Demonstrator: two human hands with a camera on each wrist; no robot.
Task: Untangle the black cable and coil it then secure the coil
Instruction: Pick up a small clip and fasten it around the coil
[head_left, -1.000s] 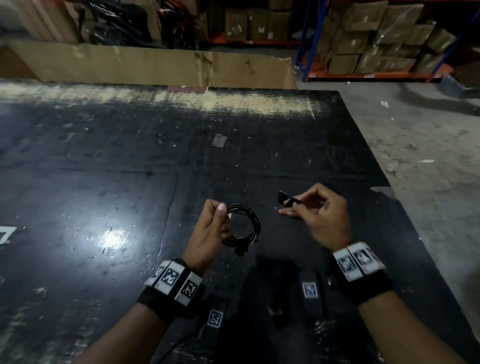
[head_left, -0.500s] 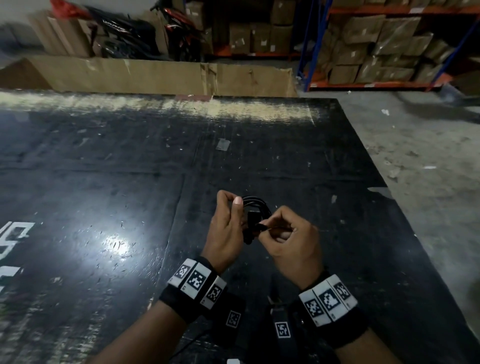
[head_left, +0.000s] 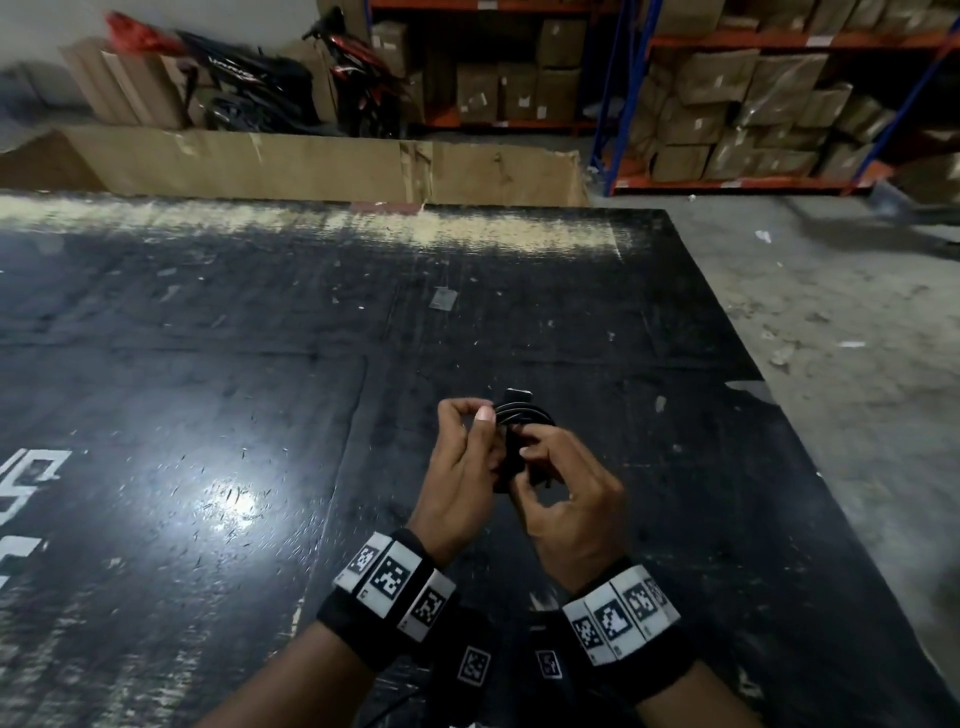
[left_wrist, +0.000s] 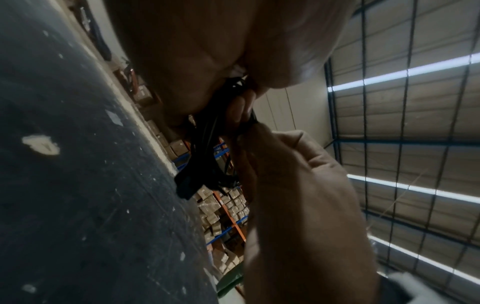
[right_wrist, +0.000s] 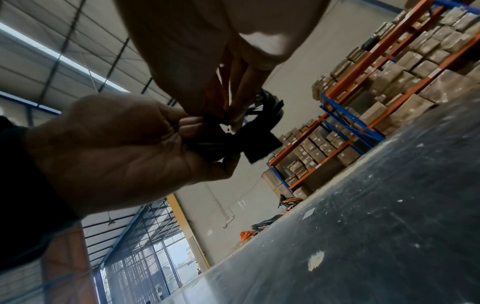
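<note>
A small black cable coil (head_left: 519, 418) is held in the air above the black table (head_left: 218, 395), between both hands. My left hand (head_left: 475, 428) pinches the coil's left side with thumb and fingers. My right hand (head_left: 540, 457) grips a flat black strap (head_left: 514, 457) that runs down across the coil. In the left wrist view the coil (left_wrist: 207, 142) hangs between the two hands with the strap end (left_wrist: 185, 185) sticking out below. From the right wrist camera the coil (right_wrist: 262, 109) and the strap end (right_wrist: 257, 146) show past my fingertips.
A long flattened cardboard sheet (head_left: 311, 166) lies beyond the table's far edge. Shelving racks (head_left: 753, 104) with boxes stand at the back right, motorbikes (head_left: 343, 78) at the back. Concrete floor (head_left: 831, 338) lies to the right of the table edge.
A second ago my hands were apart, the left with the coil, the right with the strap. They have come together, and the strap now lies across the coil.
</note>
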